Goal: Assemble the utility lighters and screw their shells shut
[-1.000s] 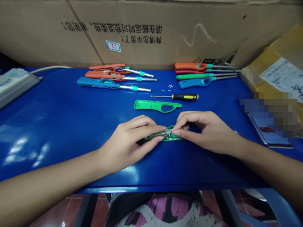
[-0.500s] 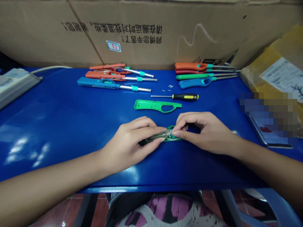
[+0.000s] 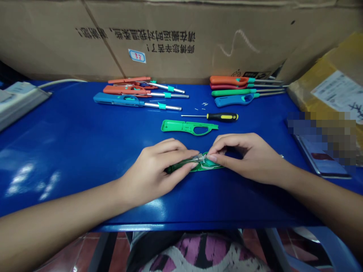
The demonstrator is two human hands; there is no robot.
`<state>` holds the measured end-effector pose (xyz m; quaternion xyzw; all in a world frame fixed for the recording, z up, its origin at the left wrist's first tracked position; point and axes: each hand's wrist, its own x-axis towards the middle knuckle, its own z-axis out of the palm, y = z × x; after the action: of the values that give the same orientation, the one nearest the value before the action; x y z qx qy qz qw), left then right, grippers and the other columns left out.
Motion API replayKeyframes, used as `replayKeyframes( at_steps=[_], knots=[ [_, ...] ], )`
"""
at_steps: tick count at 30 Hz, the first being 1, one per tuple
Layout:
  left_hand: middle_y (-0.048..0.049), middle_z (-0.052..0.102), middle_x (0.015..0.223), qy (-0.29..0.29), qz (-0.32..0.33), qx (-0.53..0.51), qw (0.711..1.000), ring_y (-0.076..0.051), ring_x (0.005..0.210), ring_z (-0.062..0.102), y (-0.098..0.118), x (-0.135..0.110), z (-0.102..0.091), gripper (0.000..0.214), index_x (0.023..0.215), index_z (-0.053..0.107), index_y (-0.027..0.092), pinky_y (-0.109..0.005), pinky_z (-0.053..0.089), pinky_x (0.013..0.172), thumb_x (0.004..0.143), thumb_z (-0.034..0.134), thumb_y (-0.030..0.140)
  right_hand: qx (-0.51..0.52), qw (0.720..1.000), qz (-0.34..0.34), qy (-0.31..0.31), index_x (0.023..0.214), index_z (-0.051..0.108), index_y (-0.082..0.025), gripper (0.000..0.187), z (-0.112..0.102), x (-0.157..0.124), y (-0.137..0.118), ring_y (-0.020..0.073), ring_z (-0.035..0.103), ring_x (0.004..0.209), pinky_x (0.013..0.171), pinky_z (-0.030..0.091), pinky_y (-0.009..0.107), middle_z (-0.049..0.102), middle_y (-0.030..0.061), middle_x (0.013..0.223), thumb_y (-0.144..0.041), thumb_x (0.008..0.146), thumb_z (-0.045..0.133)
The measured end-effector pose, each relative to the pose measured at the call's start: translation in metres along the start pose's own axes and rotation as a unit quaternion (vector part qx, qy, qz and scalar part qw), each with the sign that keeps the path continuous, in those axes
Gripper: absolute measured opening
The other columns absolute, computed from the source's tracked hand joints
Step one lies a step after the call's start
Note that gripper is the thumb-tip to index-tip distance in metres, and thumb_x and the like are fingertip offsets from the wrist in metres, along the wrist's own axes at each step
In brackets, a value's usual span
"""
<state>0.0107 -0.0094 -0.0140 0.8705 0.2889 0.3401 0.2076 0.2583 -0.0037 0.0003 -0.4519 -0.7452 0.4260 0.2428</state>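
You see even, moderately bright light from above. White glare patches mark the blue counter at left. Edges bow outward. A pixelated block obscures the right.

The green lighter shell lies flat and open on the blue bench, lengthwise left to right, near the front edge. A clear tube sits inside it, thin pale wires at its right end.
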Motion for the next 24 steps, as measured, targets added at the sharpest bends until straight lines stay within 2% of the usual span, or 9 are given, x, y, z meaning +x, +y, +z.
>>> replayKeyframes(
  at_steps=[13,19,24],
  knots=[
    [-0.0049,0.071,0.093,-0.005,0.002,-0.002,1.0,-0.013,0.086,0.068,-0.0002,0.0006,0.0001,0.022,0.115,0.072,0.015,-0.024,0.059,0.079,0.094,0.066,0.017,0.003,1.0,-0.002,-0.002,0.082,0.071,-0.02,0.013,0.0027,0.0013,-0.0008,0.0156,0.064,0.076,0.07,0.051,0.029,0.072,0.0024,0.082,-0.03,0.088,0.068],
    [-0.0067,0.071,0.095,-0.003,0.023,0.0,1.0,-0.014,0.088,0.066,0.0017,0.0011,0.0004,0.025,0.117,0.072,0.013,-0.026,0.057,0.081,0.093,0.067,0.014,-0.005,1.0,-0.003,-0.011,0.081,0.071,-0.02,0.021,0.0015,0.0012,-0.0032,0.015,0.063,0.075,0.07,0.05,0.028,0.072,0.0021,0.081,-0.034,0.093,0.062],
    [-0.0051,0.071,0.092,-0.013,0.019,-0.012,1.0,-0.014,0.085,0.066,0.0013,0.001,0.0021,0.025,0.118,0.072,0.015,-0.025,0.057,0.079,0.093,0.066,0.014,-0.006,1.0,-0.003,-0.011,0.083,0.072,-0.021,0.016,0.0019,0.001,-0.005,0.0159,0.065,0.078,0.072,0.052,0.029,0.073,0.0019,0.084,-0.033,0.092,0.064]
  ],
)
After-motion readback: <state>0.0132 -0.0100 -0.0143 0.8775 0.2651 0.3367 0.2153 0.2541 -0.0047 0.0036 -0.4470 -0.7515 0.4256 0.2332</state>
